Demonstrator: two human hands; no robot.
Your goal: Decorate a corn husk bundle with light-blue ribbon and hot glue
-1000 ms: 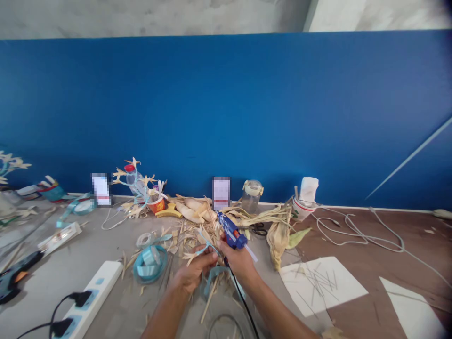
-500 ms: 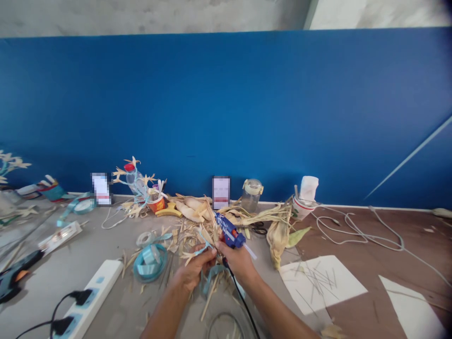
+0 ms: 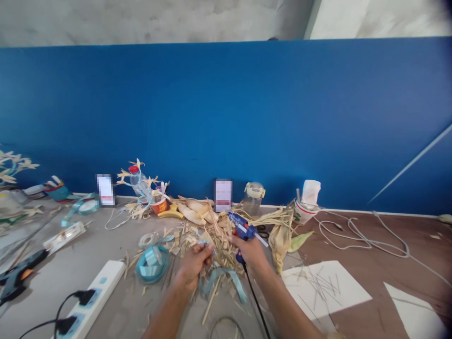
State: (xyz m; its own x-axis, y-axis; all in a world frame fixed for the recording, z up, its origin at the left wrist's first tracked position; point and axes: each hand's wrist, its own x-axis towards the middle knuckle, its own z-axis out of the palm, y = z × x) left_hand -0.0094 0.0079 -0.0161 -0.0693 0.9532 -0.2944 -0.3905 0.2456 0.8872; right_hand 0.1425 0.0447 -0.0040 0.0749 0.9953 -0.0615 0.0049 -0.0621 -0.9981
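Note:
My right hand (image 3: 250, 252) is wrapped around the grip of a blue hot glue gun (image 3: 242, 227), its nozzle pointing up and left and a clear glue stick protruding from the back. To its left, my left hand (image 3: 195, 264) is closed in a pinch on a small piece of light blue ribbon (image 3: 203, 241); the fingers hide most of it. Dried corn husk scraps (image 3: 224, 249) lie heaped under and behind both hands. Just below the hands a loose blue ribbon strip (image 3: 226, 273) curls on the table.
A blue ribbon roll (image 3: 141, 272) lies left of my left hand. Farther left are a white power strip (image 3: 95, 297) and another glue gun (image 3: 21, 270). Behind stand a phone (image 3: 223, 195), a lidded jar (image 3: 253, 197) and a bottle with husk flowers (image 3: 138, 181). Paper with thin sticks (image 3: 349, 282) lies right.
My right hand has moved the glue gun rightward, away from my left hand. The left hand's fingers have curled in more, and the pale husk piece beside them no longer shows.

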